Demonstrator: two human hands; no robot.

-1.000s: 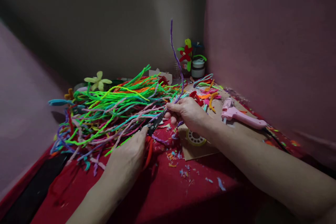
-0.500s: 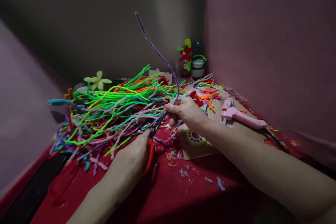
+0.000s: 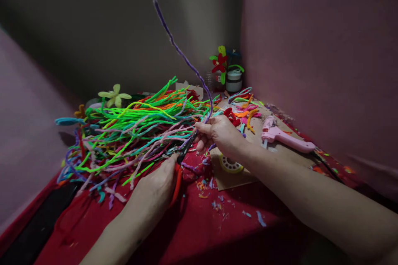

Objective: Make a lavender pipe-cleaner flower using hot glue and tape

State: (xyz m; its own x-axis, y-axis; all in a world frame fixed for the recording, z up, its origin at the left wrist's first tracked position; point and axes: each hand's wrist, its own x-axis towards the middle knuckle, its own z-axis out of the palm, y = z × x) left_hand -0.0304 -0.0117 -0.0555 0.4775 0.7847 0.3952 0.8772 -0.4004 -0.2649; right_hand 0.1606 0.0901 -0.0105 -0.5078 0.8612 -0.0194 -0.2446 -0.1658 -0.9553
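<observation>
Pinching the stem [image 3: 186,60] between thumb and finger, my right hand [image 3: 220,132] sits near the middle of the head view, at the front right of the pile [image 3: 146,120]. The grip is narrow and closed on the purple stem low down; the long free part rises above my knuckles and bends away to the left. Holding it that low seems meant to leave the loose length out of the way and the part by my fingers firm. My curled fingers hide what is beneath, so I cannot tell where the lower end finishes.

My left hand [image 3: 160,176] is wrapped round the scissors [image 3: 181,158], red handle low, black blades aimed up and right toward my other hand. I take that angle to be for bringing the blades near the pinched part without crossing my wrists. Whether the blades stand apart, or have the stem between them, I cannot tell.

The pile spreads over the red cloth [image 3: 202,232] to my left, many strands lying roughly side by side, perhaps so that one can be drawn out easily. To my right, the glue gun [image 3: 287,138] and the disc [image 3: 231,167] lie on card [image 3: 224,181], which likely spares the cloth from drips. Scraps [image 3: 217,205] dot the cloth before me. Behind, a yellow flower [image 3: 114,97] and a red flower [image 3: 219,63] stand well apart from both hands, presumably for safety.
</observation>
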